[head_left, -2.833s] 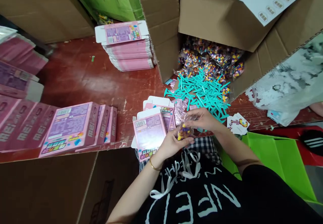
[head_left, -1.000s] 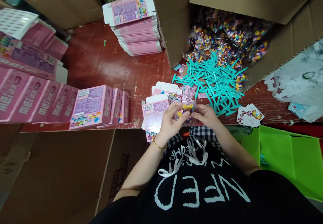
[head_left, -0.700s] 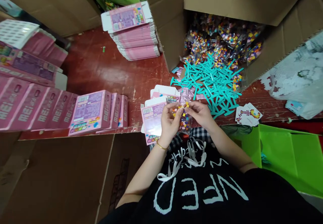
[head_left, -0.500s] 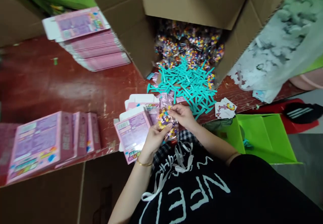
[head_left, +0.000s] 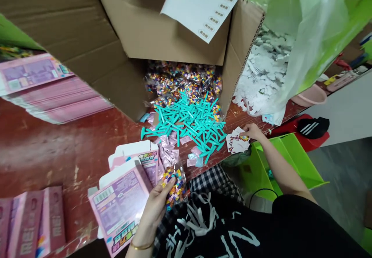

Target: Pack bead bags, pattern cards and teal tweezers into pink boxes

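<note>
My left hand (head_left: 159, 196) grips a clear bag of colourful beads (head_left: 175, 184) near the table's front edge, thumb across its face. Off to the right, my right hand (head_left: 251, 131) has its fingertips on the small white pattern cards (head_left: 237, 140), which lie in a loose stack; whether it pinches one I cannot make out. Beside my left hand lie pink and purple boxes (head_left: 119, 205) with open white flaps. Turquoise plastic sticks (head_left: 188, 120) are heaped between my hands, with small pink packets (head_left: 168, 149) just in front of them.
A cardboard box (head_left: 174, 37) stands on its side, spilling bagged beads (head_left: 186, 76). White pieces (head_left: 261, 72) lie under plastic at the right. Flat pink cartons (head_left: 64, 99) are stacked at left; filled-out boxes (head_left: 54, 219) stand front left. A green bin (head_left: 302, 165) sits below right.
My right hand has left the bead bag and moved right to the cards. The left hand still holds the bag. The view has swung to the right.
</note>
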Demonstrator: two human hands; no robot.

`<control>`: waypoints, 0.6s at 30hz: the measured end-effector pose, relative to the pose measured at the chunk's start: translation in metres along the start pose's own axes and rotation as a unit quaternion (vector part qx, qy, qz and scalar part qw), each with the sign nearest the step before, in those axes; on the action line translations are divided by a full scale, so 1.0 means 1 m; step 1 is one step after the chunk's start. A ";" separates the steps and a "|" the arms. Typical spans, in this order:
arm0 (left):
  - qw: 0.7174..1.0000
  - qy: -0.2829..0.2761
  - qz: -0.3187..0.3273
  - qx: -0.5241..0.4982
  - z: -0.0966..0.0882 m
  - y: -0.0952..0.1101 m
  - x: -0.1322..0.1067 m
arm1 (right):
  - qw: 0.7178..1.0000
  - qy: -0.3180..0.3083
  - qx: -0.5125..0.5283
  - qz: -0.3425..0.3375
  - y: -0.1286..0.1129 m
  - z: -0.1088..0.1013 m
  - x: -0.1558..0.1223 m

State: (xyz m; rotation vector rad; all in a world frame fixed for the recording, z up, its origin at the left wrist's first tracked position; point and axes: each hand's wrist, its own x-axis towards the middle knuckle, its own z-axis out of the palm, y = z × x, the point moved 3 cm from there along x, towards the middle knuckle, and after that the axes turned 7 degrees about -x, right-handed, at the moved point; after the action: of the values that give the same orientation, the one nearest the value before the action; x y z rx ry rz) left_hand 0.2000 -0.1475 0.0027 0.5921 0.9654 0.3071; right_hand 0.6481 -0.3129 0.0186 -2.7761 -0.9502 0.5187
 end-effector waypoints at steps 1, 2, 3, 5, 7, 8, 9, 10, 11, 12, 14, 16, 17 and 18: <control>1.000 0.007 -0.002 -0.006 -0.001 0.000 0.001 | 1.000 0.005 0.002 -0.007 -0.002 0.000 0.000; 1.000 0.013 -0.003 -0.011 -0.002 0.000 0.002 | 1.000 0.007 0.001 -0.016 -0.003 -0.001 -0.002; 1.000 0.020 -0.001 -0.015 -0.003 0.001 0.003 | 1.000 0.005 -0.002 -0.026 -0.004 -0.002 -0.004; 0.999 0.035 0.003 -0.022 -0.007 0.001 0.004 | 0.998 -0.020 0.000 -0.051 -0.002 -0.008 -0.007; 0.999 0.046 0.000 -0.021 -0.009 0.001 0.006 | 0.996 -0.038 0.040 -0.064 0.001 -0.021 -0.002; 0.999 0.050 -0.001 -0.017 -0.009 0.001 0.007 | 0.995 -0.024 0.078 -0.049 0.003 -0.030 0.005; 0.999 0.051 0.001 -0.012 -0.008 0.002 0.008 | 0.992 0.007 0.121 -0.021 0.004 -0.041 0.016; 0.999 0.051 0.006 -0.005 -0.006 0.002 0.009 | 0.986 0.049 0.158 0.014 0.005 -0.051 0.030; 0.999 0.049 0.012 0.003 -0.003 0.003 0.010 | 0.977 0.093 0.183 0.051 0.004 -0.061 0.047; 0.999 0.045 0.018 0.009 0.000 0.004 0.011 | 0.969 0.129 0.196 0.082 0.002 -0.068 0.064; 0.999 0.034 0.028 0.015 0.008 0.007 0.010 | 0.961 0.159 0.195 0.110 -0.010 -0.073 0.099; 0.999 0.020 0.032 0.012 0.015 0.010 0.008 | 0.964 0.149 0.184 0.123 -0.025 -0.069 0.125; 0.999 0.015 0.035 0.009 0.018 0.011 0.006 | 0.965 0.144 0.180 0.126 -0.032 -0.067 0.133; 0.999 0.011 0.039 0.006 0.020 0.012 0.004 | 0.968 0.145 0.175 0.108 -0.038 -0.066 0.138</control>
State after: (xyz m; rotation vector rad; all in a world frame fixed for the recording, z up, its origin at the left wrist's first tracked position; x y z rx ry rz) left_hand 0.2191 -0.1424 0.0155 0.6393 0.9672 0.3787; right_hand 0.7532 -0.2009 0.0525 -2.5470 -0.4448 0.2635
